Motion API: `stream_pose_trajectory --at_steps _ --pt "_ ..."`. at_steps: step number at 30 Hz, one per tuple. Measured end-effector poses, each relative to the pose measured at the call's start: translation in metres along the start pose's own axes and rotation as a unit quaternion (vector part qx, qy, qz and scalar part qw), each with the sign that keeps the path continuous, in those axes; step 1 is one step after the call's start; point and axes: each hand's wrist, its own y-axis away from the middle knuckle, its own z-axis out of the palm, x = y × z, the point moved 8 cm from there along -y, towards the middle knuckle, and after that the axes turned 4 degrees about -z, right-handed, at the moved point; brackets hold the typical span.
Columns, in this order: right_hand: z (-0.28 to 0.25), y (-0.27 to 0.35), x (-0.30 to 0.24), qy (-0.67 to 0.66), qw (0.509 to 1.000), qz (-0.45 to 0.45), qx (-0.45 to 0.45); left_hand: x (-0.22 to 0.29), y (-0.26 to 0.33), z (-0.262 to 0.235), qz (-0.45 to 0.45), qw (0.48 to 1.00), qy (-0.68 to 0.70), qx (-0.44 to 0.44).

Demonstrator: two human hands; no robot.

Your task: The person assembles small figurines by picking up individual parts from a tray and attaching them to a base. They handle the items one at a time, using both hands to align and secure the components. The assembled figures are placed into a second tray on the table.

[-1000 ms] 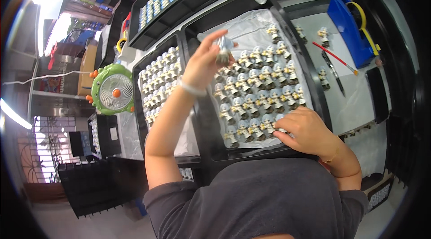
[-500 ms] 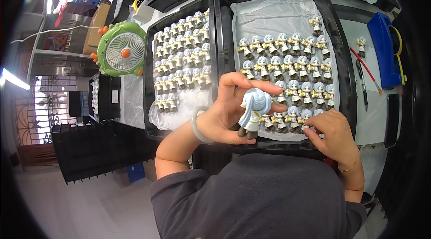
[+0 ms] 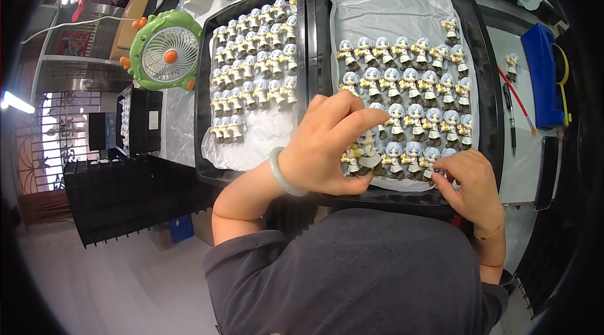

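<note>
On the tabletop [image 3: 522, 168], two large black trays side by side, both with white lining [image 3: 390, 14]. In the right tray [image 3: 487, 83], judged well along: four rows of figurines [image 3: 402, 52], seven in each of the upper two, the lower two partly hidden and not fully countable, plus one alone at upper right; beside that one, a broad stretch of lining without any. In the left tray [image 3: 301, 45], five rows, the nearest only three long. Farther left, one green fan [image 3: 170, 55]; at far right, one blue holder [image 3: 542, 77]. In the left hand [image 3: 327, 143], grasped between thumb and fingers above the right tray's near-left corner, one held figurine [image 3: 367, 151], not yet set down. Curled at the nearest row, the right hand [image 3: 472, 184], grip impossible to tell. Right of the trays, one loose figurine [image 3: 512, 67], one red brush [image 3: 516, 98], one black pen [image 3: 511, 121].
</note>
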Motion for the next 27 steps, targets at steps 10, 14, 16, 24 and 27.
stream_pose_trajectory --at_steps 10,14,16,24,27 --pt "0.001 0.0 0.0 0.005 1.0 0.011 -0.003 -0.002 0.003 -0.002 0.001 0.991 -0.126 0.041" --pt "0.002 0.0 0.002 0.003 1.0 0.019 -0.004 -0.004 0.005 -0.003 0.002 0.994 -0.104 0.039" --pt "0.002 0.0 0.002 0.003 1.0 0.021 -0.006 -0.003 0.006 -0.003 0.003 0.994 -0.1 0.041" --pt "0.002 -0.001 0.002 0.005 1.0 0.018 -0.01 -0.005 0.005 -0.002 -0.009 0.995 -0.095 0.012" --pt "0.002 -0.003 0.0 0.003 1.0 0.02 -0.016 -0.012 0.005 -0.002 -0.029 0.998 -0.007 -0.052"
